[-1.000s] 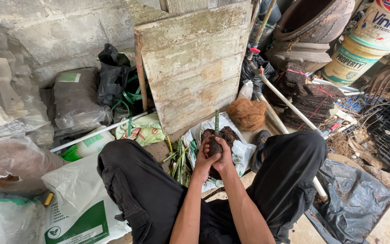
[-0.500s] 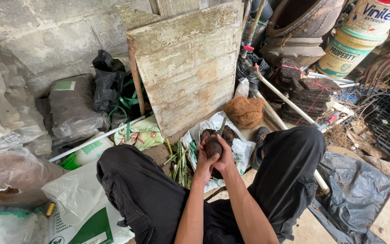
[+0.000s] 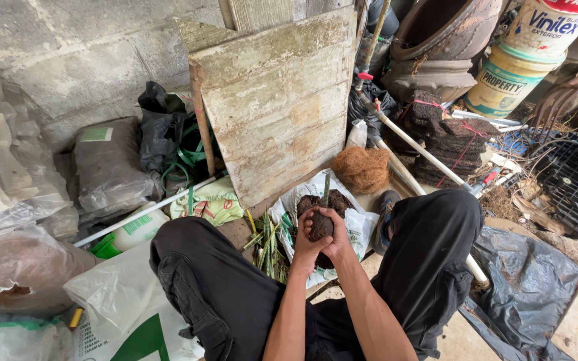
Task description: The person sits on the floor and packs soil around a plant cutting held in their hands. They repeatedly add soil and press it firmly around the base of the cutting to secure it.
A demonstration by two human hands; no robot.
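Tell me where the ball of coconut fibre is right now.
In the head view the coconut fibre ball lies right of centre on the ground, at the foot of the leaning wooden board, beside the white pipe and just beyond the hands.

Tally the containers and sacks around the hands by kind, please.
Paint buckets: 1
Clay pots: 1
White printed sacks: 1
Grey filled bags: 1
Black plastic bags: 1
Total: 5
Both hands hold a soil ball.
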